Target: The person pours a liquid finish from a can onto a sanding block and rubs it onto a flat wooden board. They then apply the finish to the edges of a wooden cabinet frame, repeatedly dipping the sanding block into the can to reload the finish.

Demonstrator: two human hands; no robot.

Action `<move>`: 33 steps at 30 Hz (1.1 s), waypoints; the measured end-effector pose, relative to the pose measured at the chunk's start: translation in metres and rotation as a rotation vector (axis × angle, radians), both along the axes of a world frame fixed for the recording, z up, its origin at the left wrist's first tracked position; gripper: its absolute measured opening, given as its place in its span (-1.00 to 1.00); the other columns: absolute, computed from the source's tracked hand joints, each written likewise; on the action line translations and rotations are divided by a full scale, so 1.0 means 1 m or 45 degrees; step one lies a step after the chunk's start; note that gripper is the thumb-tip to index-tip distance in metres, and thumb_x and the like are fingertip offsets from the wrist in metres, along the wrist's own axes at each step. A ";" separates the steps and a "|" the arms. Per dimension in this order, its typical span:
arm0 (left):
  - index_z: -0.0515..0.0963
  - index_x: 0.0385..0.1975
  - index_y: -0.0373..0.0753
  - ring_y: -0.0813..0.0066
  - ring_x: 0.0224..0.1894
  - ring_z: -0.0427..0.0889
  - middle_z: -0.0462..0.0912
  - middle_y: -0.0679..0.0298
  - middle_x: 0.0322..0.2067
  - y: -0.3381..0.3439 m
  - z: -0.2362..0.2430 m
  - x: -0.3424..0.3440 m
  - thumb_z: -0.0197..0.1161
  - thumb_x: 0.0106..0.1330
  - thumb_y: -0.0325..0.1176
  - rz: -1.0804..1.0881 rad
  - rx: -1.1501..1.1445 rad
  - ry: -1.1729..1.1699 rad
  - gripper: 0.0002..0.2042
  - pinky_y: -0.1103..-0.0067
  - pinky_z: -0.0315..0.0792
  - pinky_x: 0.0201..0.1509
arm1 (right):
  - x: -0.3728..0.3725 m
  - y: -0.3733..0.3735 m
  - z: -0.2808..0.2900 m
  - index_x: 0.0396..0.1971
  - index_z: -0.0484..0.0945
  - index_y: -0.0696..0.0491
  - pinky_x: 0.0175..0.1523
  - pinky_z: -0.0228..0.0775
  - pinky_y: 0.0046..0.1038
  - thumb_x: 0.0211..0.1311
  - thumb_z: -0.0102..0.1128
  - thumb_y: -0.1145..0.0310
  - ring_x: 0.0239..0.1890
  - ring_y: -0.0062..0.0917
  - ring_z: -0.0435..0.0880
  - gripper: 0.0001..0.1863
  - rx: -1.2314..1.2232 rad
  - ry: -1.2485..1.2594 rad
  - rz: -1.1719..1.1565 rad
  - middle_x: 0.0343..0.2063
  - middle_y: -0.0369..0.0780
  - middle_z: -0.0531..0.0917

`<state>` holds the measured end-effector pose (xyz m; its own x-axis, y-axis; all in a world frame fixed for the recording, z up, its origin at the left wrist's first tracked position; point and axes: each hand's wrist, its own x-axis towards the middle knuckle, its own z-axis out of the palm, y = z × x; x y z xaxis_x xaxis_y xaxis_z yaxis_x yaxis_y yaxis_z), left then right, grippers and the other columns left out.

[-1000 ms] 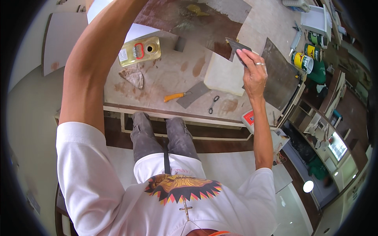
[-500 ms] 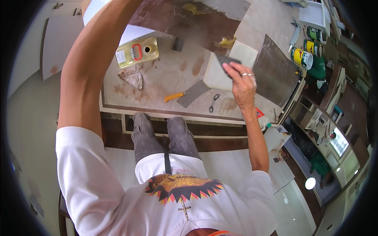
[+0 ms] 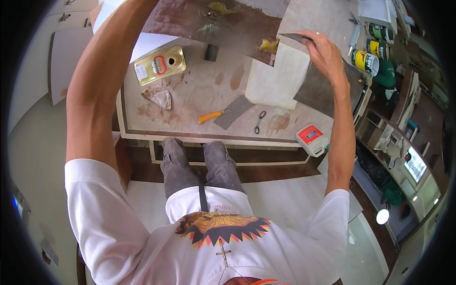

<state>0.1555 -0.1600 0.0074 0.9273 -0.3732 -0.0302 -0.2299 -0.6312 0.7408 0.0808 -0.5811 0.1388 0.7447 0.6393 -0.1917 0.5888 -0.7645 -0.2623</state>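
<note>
My right hand (image 3: 325, 59) grips a dark flat spreader (image 3: 297, 37), raised near the right edge of the mottled brown sheet (image 3: 190, 23). A yellow glossy blob (image 3: 269, 46) lies at that edge, above a pale board (image 3: 268, 85); another patch is farther up. My left arm (image 3: 102, 76) reaches beyond the top edge, its hand out of sight. Below the sheet are a yellow metal tin (image 3: 159, 65) with a red handle, a crumpled rag (image 3: 157, 97), a yellow-handled cutter (image 3: 210, 117) on a grey strip (image 3: 235, 111), and black scissors (image 3: 260, 122).
A white jug (image 3: 311, 140) with a red label stands at the worktable's front right corner. Cans (image 3: 365, 61), a sealant gun (image 3: 354, 33) and a dark sheet (image 3: 318, 95) are at the right. A co-worker in green (image 3: 392, 194) appears farther right, beside cabinets.
My right hand dipped down-left over the pale board, then rose and moved right with the spreader. The yellow blob at the sheet's edge has come into view. The jug is now uncovered.
</note>
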 end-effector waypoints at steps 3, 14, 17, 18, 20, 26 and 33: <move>0.58 0.10 -0.13 0.03 0.28 0.45 0.39 0.06 0.26 0.001 -0.002 0.004 0.47 0.09 -0.46 -0.017 0.036 -0.030 -0.50 0.22 0.48 0.30 | 0.012 0.006 -0.001 0.04 0.73 -0.07 0.10 0.50 -0.15 0.41 0.10 0.38 -0.03 -0.06 0.69 -0.69 -0.065 0.063 0.069 -0.14 -0.05 0.76; 0.58 0.09 -0.15 0.00 0.35 0.38 0.40 0.04 0.24 0.004 -0.013 0.005 0.49 0.11 -0.45 -0.088 -0.044 -0.127 -0.51 0.22 0.39 0.40 | -0.022 0.013 0.038 0.02 0.73 0.02 0.13 0.49 -0.33 0.43 0.15 0.50 -0.03 -0.21 0.70 -0.73 0.224 0.245 -0.020 -0.07 -0.16 0.77; 0.58 0.08 -0.16 0.00 0.33 0.40 0.40 0.05 0.24 0.003 -0.014 0.005 0.47 0.10 -0.48 -0.080 -0.077 -0.137 -0.52 0.22 0.39 0.40 | -0.042 0.022 0.014 -0.01 0.75 -0.05 0.08 0.51 -0.33 0.41 0.19 0.52 -0.06 -0.28 0.70 -0.73 0.323 0.056 -0.019 -0.13 -0.23 0.77; 0.58 0.08 -0.17 0.01 0.33 0.40 0.40 0.05 0.24 0.002 -0.015 0.004 0.46 0.10 -0.49 -0.075 -0.087 -0.147 -0.53 0.22 0.39 0.40 | -0.046 0.024 0.006 -0.03 0.76 -0.08 0.05 0.52 -0.33 0.40 0.21 0.52 -0.07 -0.31 0.70 -0.73 0.340 -0.014 -0.013 -0.16 -0.26 0.76; 0.58 0.08 -0.16 0.04 0.29 0.43 0.39 0.07 0.24 0.004 -0.013 0.005 0.44 0.10 -0.51 -0.091 -0.022 -0.185 -0.53 0.24 0.42 0.36 | -0.051 0.028 -0.008 -0.03 0.76 -0.10 0.04 0.55 -0.30 0.37 0.22 0.53 -0.05 -0.30 0.70 -0.72 0.311 -0.077 0.004 -0.16 -0.28 0.76; 0.59 0.07 -0.14 0.12 0.20 0.46 0.38 0.11 0.23 -0.004 0.000 -0.001 0.43 0.10 -0.51 -0.001 -0.096 0.019 -0.53 0.27 0.51 0.21 | -0.077 0.026 -0.031 -0.02 0.77 -0.12 0.05 0.57 -0.26 0.27 0.25 0.62 -0.03 -0.28 0.70 -0.63 0.346 -0.185 0.000 -0.12 -0.28 0.76; 0.58 0.09 -0.15 0.08 0.21 0.47 0.38 0.09 0.23 0.002 -0.006 -0.001 0.45 0.11 -0.50 -0.064 -0.014 -0.170 -0.52 0.25 0.47 0.26 | -0.100 0.024 -0.038 -0.01 0.78 -0.12 0.05 0.59 -0.28 0.16 0.24 0.71 -0.03 -0.30 0.70 -0.52 0.333 -0.193 0.028 -0.11 -0.26 0.75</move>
